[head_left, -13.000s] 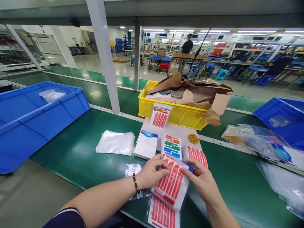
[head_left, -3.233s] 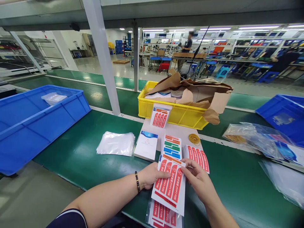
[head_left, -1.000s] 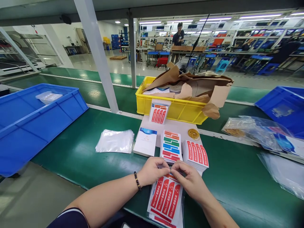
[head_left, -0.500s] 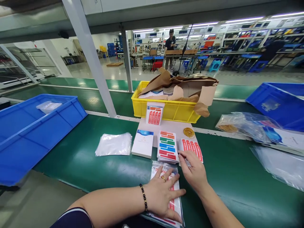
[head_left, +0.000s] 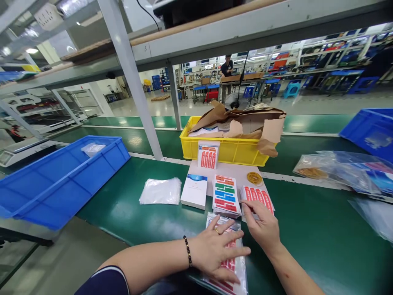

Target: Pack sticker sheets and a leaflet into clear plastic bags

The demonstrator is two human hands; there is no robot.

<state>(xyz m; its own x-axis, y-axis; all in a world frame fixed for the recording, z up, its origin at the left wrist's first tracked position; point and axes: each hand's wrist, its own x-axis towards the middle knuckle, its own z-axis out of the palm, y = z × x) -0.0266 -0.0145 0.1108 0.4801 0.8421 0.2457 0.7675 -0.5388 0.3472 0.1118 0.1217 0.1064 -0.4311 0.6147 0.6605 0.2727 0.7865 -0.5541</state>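
Note:
My left hand (head_left: 219, 248) lies with fingers spread over a clear plastic bag (head_left: 241, 270) that holds sheets with red labels. My right hand (head_left: 260, 223) is closed in a pinch at the near left corner of a stack of red sticker sheets (head_left: 259, 196). What lies between its fingertips is too small to make out. Just left of those fingers sits a stack of multicoloured sticker sheets (head_left: 225, 192). Beside that is a stack of white and blue booklets (head_left: 194, 192). Farther left lies a pile of clear plastic bags (head_left: 161, 191).
A yellow crate (head_left: 230, 151) with brown paper stands behind, a red sticker sheet (head_left: 208, 157) leaning on it. Rubber bands (head_left: 254, 178) lie near the red stack. Blue bins (head_left: 70, 176) flank the green belt (head_left: 132, 221). A metal post (head_left: 135, 82) rises at left. A person (head_left: 227, 69) stands far back.
The camera view has tilted up and turned left, so everything sits lower and farther right. Both hands stay nearly in place, the left still spread over the bag and the right still pinched at the red stack.

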